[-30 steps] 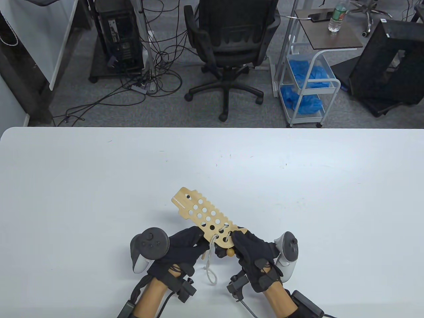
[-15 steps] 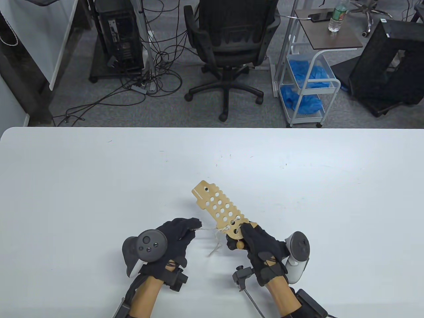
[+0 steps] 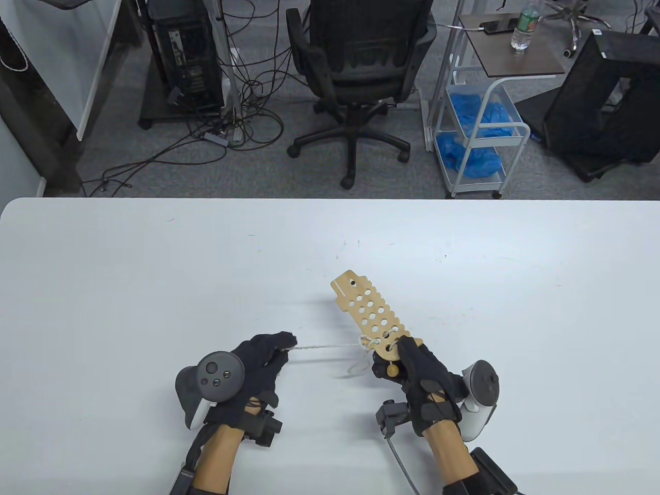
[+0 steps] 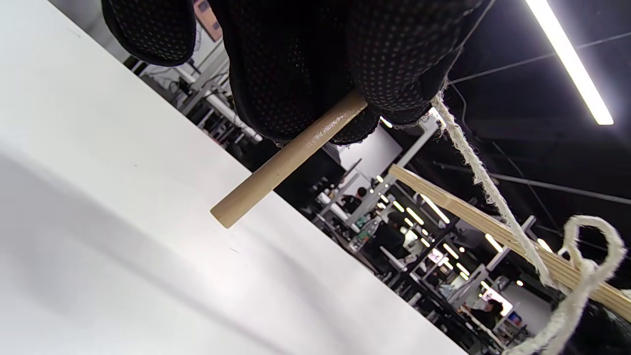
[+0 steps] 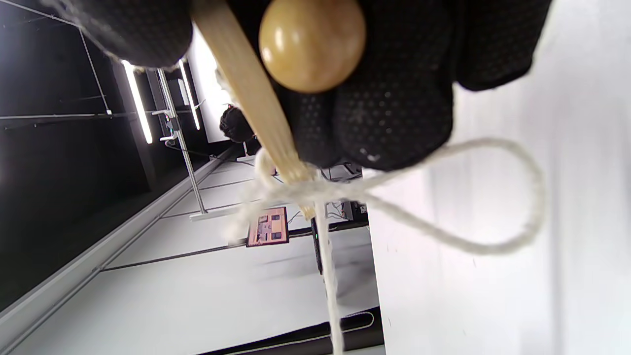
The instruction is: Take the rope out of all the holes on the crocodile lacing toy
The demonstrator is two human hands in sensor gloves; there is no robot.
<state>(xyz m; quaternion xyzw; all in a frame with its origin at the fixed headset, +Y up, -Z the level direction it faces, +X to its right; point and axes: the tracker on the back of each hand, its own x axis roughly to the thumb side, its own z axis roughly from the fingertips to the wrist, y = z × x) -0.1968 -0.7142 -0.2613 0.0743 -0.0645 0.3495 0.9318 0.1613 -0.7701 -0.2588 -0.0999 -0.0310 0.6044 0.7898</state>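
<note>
One wooden crocodile lacing toy [image 3: 370, 318], a flat plywood board pierced with rows of round holes, is held above the white table [image 3: 154, 268], its snout end pointing away from the person and its tail end gripped by the right hand [image 3: 420, 379]. White rope [image 3: 322, 346] remains threaded through the holes nearest that hand; the holes farther up the board show open. From the laced holes one stretch of rope runs taut to the left of the toy and ends at the left hand [image 3: 255, 363], while a slack loop hangs just below the toy's near edge. In the right wrist view the right hand's fingers [image 5: 394, 98] are closed around the board's edge, with a round wooden bead [image 5: 312, 42] against them and the rope loop [image 5: 493, 197] dangling beside the table surface. In the left wrist view the left hand's fingers [image 4: 305, 64] are curled shut, pinching a wooden lacing needle [image 4: 286, 158] and the rope beside it. The left hand lies well to the left of the toy, low over the table. Beyond the table's far edge, behind the toy, stand a black office chair [image 3: 361, 67] and a white cart [image 3: 479, 129] holding blue material.
</note>
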